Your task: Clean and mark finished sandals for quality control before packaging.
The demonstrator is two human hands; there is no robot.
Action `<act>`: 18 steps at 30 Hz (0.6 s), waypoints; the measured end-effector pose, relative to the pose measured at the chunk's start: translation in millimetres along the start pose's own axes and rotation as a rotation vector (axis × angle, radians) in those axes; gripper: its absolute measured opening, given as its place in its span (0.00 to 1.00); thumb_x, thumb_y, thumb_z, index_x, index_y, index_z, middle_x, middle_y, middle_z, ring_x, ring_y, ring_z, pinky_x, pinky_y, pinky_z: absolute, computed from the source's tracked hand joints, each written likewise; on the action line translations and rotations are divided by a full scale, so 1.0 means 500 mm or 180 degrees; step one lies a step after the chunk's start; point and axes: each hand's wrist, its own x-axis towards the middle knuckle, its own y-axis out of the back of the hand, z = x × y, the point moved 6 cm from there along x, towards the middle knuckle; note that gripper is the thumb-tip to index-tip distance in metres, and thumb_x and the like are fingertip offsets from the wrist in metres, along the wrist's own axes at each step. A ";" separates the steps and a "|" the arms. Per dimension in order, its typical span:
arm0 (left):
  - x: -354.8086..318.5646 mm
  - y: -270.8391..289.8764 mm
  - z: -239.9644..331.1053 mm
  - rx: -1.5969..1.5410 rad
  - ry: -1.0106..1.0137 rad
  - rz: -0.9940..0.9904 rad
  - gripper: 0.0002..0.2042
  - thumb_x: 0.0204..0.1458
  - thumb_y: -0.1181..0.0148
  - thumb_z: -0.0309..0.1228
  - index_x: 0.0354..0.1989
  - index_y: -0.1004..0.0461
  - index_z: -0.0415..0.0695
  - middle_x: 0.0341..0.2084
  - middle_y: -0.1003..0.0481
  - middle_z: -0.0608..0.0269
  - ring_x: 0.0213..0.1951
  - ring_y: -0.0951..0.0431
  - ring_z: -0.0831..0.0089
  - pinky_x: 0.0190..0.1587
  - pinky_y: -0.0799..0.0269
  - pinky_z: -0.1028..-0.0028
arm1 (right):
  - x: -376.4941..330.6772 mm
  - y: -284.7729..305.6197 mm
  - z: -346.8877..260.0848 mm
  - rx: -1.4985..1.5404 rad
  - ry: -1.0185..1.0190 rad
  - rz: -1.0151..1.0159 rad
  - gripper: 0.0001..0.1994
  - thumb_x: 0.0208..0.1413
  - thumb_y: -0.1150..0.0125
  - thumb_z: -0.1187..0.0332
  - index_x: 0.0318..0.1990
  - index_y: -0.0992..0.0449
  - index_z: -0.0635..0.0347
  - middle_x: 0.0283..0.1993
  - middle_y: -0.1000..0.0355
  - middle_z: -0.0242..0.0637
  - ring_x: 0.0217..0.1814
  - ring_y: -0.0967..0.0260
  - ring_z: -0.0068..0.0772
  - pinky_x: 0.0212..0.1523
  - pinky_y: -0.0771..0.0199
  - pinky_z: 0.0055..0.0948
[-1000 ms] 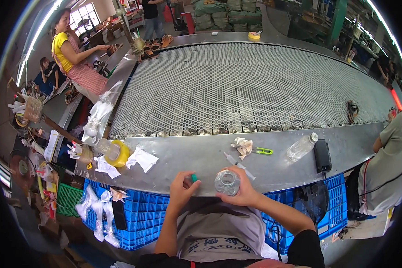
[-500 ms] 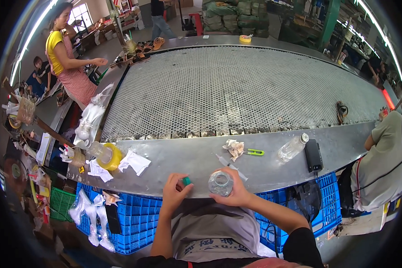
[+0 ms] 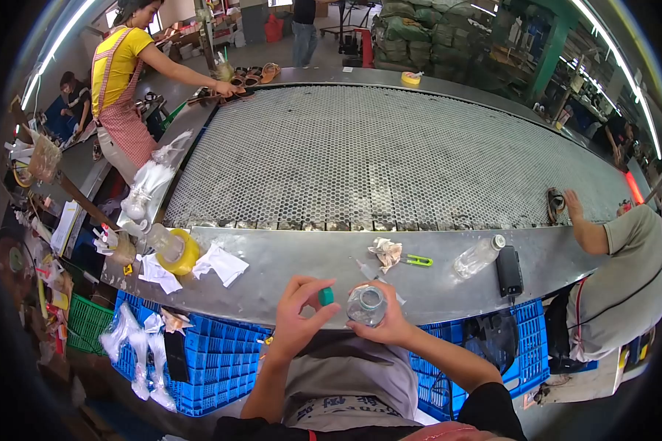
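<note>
A small green cap (image 3: 326,297) is pinched between the thumb and fingers of my left hand (image 3: 299,317). Beside it, my right hand (image 3: 391,322) is wrapped round a clear bottle (image 3: 365,306), whose uncapped mouth faces up. The cap and the bottle mouth are close but apart. Just beyond my right hand lies a syringe (image 3: 368,270), partly hidden by the fingers. Crumpled paper (image 3: 386,254) and a bright green thread snips or cutter (image 3: 418,260) rest behind it on the metal bench edge (image 3: 301,253).
Another clear bottle (image 3: 479,258) lies by a black box (image 3: 509,271). At left are a yellow tape roll (image 3: 185,252) and white paper (image 3: 221,264). A mesh conveyor (image 3: 360,154) spans ahead, bearing a sandal (image 3: 555,204). Blue crates (image 3: 221,360) sit below. Co-workers stand left and sit right.
My left hand has brought the green cap right and up, nearer the bottle. The left co-worker now reaches to the sandals; the right co-worker's hand has come out beside the conveyor sandal.
</note>
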 end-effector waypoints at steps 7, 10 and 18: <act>0.015 -0.016 -0.005 0.0448 -0.0239 -0.0254 0.20 0.49 0.31 0.23 0.52 0.22 0.41 0.42 0.31 0.64 0.37 0.29 0.79 0.39 0.30 0.79 | 0.001 0.009 0.000 0.0090 -0.0078 0.0186 0.40 0.42 0.21 0.66 0.62 0.39 0.62 0.55 0.34 0.45 0.58 0.33 0.41 0.59 0.34 0.36; -0.007 0.025 -0.089 0.0563 0.0029 0.0045 0.18 0.50 0.32 0.23 0.52 0.22 0.40 0.41 0.32 0.64 0.35 0.29 0.80 0.37 0.30 0.79 | 0.049 0.021 -0.090 -0.0965 -0.0093 -0.0111 0.37 0.42 0.21 0.61 0.58 0.34 0.63 0.52 0.31 0.47 0.58 0.33 0.45 0.60 0.34 0.38; -0.028 0.072 -0.193 0.0053 0.0577 0.0431 0.16 0.52 0.33 0.24 0.50 0.22 0.42 0.38 0.32 0.66 0.29 0.29 0.82 0.29 0.31 0.81 | 0.066 0.068 -0.173 -0.1441 0.0101 0.0014 0.38 0.36 0.18 0.52 0.52 0.27 0.67 0.43 0.22 0.49 0.40 0.19 0.45 0.41 0.20 0.35</act>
